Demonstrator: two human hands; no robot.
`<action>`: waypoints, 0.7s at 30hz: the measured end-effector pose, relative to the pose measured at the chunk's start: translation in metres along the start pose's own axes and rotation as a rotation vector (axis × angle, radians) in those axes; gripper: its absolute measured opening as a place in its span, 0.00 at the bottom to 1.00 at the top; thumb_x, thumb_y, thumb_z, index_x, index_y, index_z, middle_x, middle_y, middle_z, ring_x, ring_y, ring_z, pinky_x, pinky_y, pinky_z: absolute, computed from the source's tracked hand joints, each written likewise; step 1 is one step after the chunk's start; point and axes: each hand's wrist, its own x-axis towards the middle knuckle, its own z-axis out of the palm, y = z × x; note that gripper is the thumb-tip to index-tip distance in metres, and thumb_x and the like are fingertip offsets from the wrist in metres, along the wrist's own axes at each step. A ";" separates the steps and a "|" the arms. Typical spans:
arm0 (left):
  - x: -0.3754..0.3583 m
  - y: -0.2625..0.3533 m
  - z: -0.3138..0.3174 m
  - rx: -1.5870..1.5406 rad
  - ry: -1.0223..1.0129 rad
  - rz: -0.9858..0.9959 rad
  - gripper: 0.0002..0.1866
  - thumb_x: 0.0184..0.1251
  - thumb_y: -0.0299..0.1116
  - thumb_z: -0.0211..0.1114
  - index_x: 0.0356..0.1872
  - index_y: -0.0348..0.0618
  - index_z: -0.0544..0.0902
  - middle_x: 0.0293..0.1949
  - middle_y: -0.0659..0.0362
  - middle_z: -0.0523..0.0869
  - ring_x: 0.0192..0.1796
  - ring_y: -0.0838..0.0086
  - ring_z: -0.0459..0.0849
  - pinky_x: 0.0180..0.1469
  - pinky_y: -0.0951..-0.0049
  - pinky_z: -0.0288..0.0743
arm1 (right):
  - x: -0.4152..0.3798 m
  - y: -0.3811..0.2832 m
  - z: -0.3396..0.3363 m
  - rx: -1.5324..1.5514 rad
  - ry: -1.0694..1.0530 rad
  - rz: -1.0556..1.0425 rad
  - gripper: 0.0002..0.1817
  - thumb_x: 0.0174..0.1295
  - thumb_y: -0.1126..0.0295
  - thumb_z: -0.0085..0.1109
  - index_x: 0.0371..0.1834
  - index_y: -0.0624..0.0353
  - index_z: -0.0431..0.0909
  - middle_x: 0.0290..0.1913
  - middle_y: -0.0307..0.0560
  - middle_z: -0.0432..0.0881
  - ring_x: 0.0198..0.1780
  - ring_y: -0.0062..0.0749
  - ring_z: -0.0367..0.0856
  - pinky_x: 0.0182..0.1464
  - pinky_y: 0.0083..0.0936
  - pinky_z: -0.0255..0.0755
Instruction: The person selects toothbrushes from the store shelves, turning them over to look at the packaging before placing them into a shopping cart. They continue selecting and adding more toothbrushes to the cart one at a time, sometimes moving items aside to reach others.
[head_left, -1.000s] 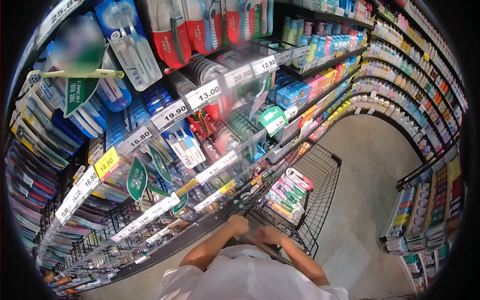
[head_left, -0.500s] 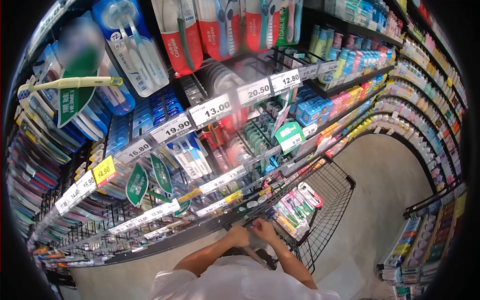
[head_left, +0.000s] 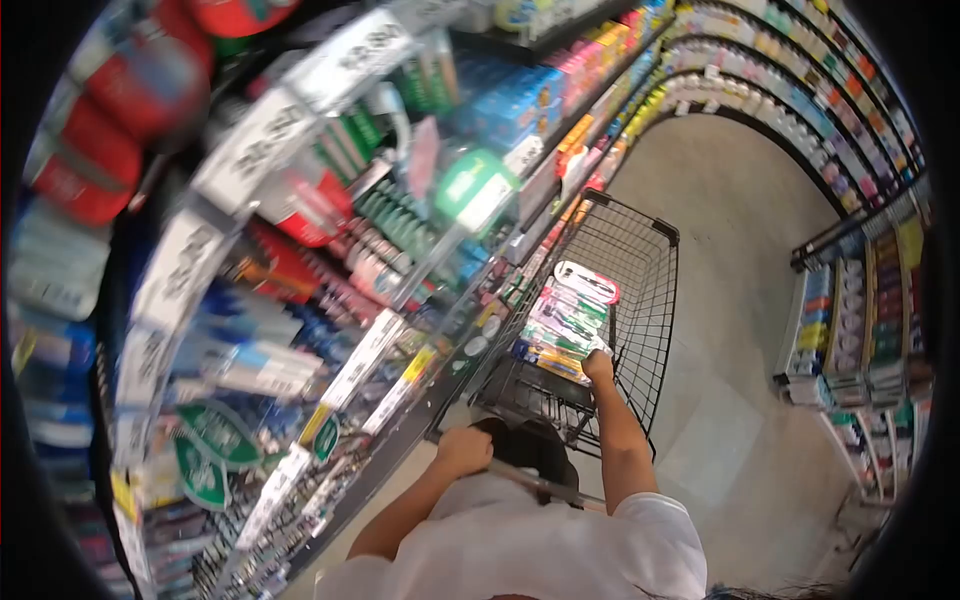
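Note:
Near the bottom middle, my left hand is closed around the handle bar of a black wire shopping cart. My right hand reaches into the cart, its fingers closed at the right edge of a pile of toothbrush packs. Which pack it grips is hard to make out. The packs lie flat and overlap, with green, white, yellow and pink showing. On top, at the far end, rests a white pack with a red edge.
Along the left runs a blurred shelf of hanging toothbrushes with price tags and a round green sign. Bottles line a curved shelf at the back. A low display rack stands on the right, across the grey floor.
My right hand has gone from near the handle forward into the cart, onto the packs. My left hand stays at the handle. The view has swung right, blurring the left shelf.

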 end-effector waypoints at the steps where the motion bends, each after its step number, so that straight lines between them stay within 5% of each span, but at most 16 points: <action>1: 0.002 0.001 -0.006 0.006 -0.025 0.009 0.15 0.55 0.41 0.53 0.26 0.43 0.83 0.28 0.52 0.85 0.32 0.56 0.84 0.35 0.54 0.77 | 0.016 0.016 0.007 -0.007 0.018 0.046 0.15 0.47 0.64 0.57 0.35 0.61 0.82 0.41 0.63 0.81 0.46 0.52 0.81 0.51 0.40 0.74; 2: 0.005 0.002 -0.006 -0.003 -0.022 0.017 0.14 0.54 0.40 0.53 0.25 0.43 0.83 0.28 0.52 0.85 0.32 0.56 0.84 0.35 0.55 0.77 | 0.038 0.032 0.018 -0.019 -0.001 0.077 0.15 0.46 0.64 0.58 0.35 0.62 0.82 0.40 0.61 0.82 0.45 0.51 0.81 0.51 0.40 0.74; 3: 0.008 0.002 -0.005 -0.014 -0.023 0.017 0.14 0.54 0.40 0.53 0.25 0.43 0.83 0.28 0.52 0.85 0.32 0.57 0.84 0.35 0.55 0.77 | 0.056 0.035 0.017 -0.032 -0.127 0.142 0.18 0.50 0.64 0.59 0.45 0.57 0.79 0.51 0.57 0.79 0.54 0.48 0.77 0.55 0.39 0.72; 7: 0.020 0.006 -0.008 -0.039 -0.102 -0.079 0.12 0.53 0.40 0.54 0.27 0.44 0.82 0.29 0.54 0.84 0.33 0.59 0.84 0.36 0.56 0.78 | 0.113 0.055 0.061 -0.005 0.031 0.022 0.20 0.45 0.64 0.64 0.42 0.59 0.77 0.44 0.59 0.78 0.48 0.52 0.78 0.50 0.41 0.73; 11: 0.037 0.008 -0.015 -0.061 -0.221 -0.120 0.09 0.49 0.38 0.56 0.24 0.44 0.79 0.26 0.56 0.81 0.30 0.63 0.83 0.31 0.58 0.77 | 0.168 0.056 0.103 -0.192 -0.061 -0.046 0.30 0.41 0.66 0.70 0.51 0.54 0.70 0.53 0.62 0.71 0.54 0.57 0.73 0.54 0.42 0.72; 13: 0.040 0.009 -0.017 -0.101 -0.181 -0.127 0.07 0.47 0.36 0.58 0.23 0.44 0.78 0.23 0.56 0.79 0.28 0.63 0.81 0.28 0.57 0.75 | 0.175 0.044 0.110 -0.249 -0.021 -0.003 0.37 0.40 0.66 0.71 0.56 0.50 0.64 0.56 0.55 0.66 0.59 0.50 0.66 0.53 0.41 0.72; 18: 0.034 0.004 -0.012 -0.221 -0.084 -0.120 0.07 0.42 0.36 0.61 0.17 0.47 0.75 0.20 0.59 0.76 0.27 0.62 0.78 0.27 0.60 0.71 | 0.188 0.033 0.105 -0.356 0.053 -0.076 0.37 0.38 0.65 0.72 0.56 0.50 0.65 0.54 0.52 0.66 0.59 0.46 0.65 0.57 0.40 0.65; 20: 0.045 0.012 -0.023 -0.159 -0.298 -0.208 0.09 0.43 0.39 0.61 0.17 0.46 0.74 0.20 0.58 0.75 0.27 0.60 0.78 0.29 0.58 0.70 | 0.190 0.033 0.105 -0.386 0.119 -0.129 0.36 0.39 0.65 0.71 0.55 0.52 0.66 0.52 0.52 0.67 0.57 0.47 0.66 0.55 0.40 0.65; 21: 0.051 0.018 -0.033 -0.153 -0.236 -0.184 0.09 0.42 0.39 0.61 0.16 0.46 0.74 0.20 0.58 0.75 0.27 0.60 0.77 0.29 0.58 0.69 | 0.191 0.037 0.110 -0.351 0.132 -0.187 0.35 0.39 0.66 0.70 0.54 0.54 0.67 0.50 0.52 0.68 0.55 0.47 0.67 0.52 0.39 0.65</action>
